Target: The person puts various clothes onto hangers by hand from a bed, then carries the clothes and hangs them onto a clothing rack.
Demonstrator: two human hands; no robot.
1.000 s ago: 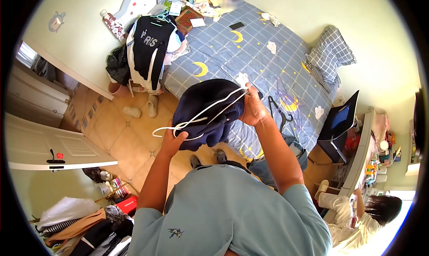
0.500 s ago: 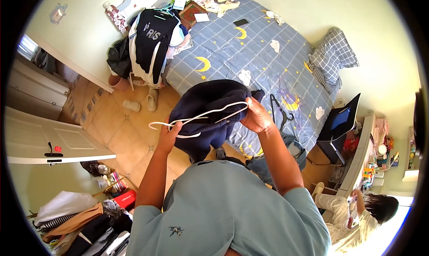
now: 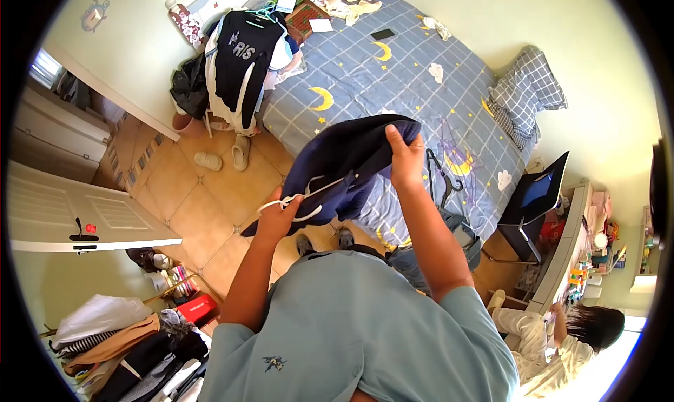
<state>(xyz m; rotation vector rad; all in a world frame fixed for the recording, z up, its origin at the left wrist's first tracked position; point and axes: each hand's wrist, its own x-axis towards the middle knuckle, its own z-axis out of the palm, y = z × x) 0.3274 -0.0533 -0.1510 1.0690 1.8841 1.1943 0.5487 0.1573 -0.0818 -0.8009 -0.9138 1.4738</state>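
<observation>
A dark navy garment (image 3: 337, 153) hangs stretched between my hands in front of my body; its exact kind is unclear. My left hand (image 3: 276, 218) is closed on a white clothes hanger (image 3: 267, 205) near its hook. Much of that hanger is hidden by the cloth, though part of it shows against the garment's opening. Further up and to the right, my right hand (image 3: 406, 158) pinches the garment's upper edge between thumb and fingers.
A bed with blue checked bedding (image 3: 365, 72) lies ahead, with black hangers (image 3: 442, 177) on it. A clothes-covered chair (image 3: 242, 65) stands at left. Piled clothes (image 3: 133, 353) sit lower left, near a door (image 3: 84, 212). Another person (image 3: 554, 346) sits at lower right.
My right hand has shifted from the hanger's end to the garment's edge, lifting it slightly. The hanger has gone further into the cloth, and the garment is stretched out more.
</observation>
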